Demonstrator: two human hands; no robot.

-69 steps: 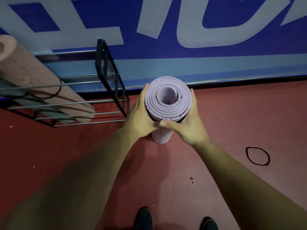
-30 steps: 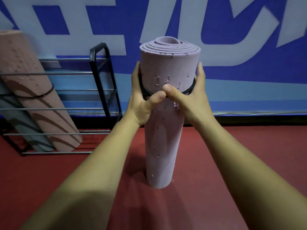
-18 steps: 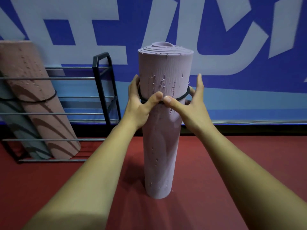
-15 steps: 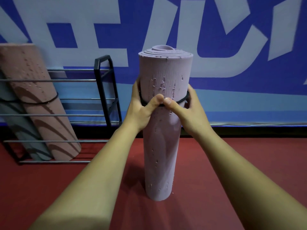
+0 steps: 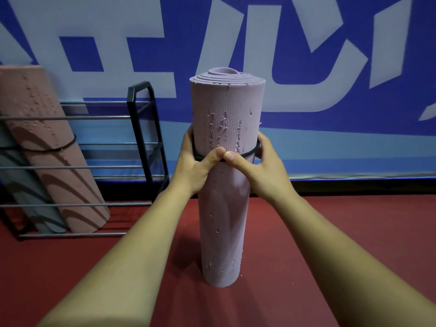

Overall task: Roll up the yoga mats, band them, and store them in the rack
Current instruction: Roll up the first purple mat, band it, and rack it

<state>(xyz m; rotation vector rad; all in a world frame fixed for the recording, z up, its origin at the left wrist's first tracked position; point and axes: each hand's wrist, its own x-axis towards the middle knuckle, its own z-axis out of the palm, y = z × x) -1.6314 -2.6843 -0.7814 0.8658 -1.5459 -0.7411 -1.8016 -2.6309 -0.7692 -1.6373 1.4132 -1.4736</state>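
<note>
Rack (image 5: pixel 139 86) on the left, a pink mat (image 5: pixel 47 147) banded inside. Just right of it, the lilac mat (image 5: pixel 224 208) stands upright on the floor, long axis vertical. Left hand (image 5: pixel 195 166), nearer the rack, curls round its left side and right hand (image 5: pixel 262 168) round its right. Thumbs meet in front, and both grip the band (image 5: pixel 249 152).

The left hand (image 5: pixel 195 166) and right hand (image 5: pixel 262 168) have slid the band (image 5: pixel 247 153) farther down the mat (image 5: pixel 224 208)

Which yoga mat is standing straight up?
The purple yoga mat stands upright on the floor; the pink mat and grey mat lean in the rack.
</note>
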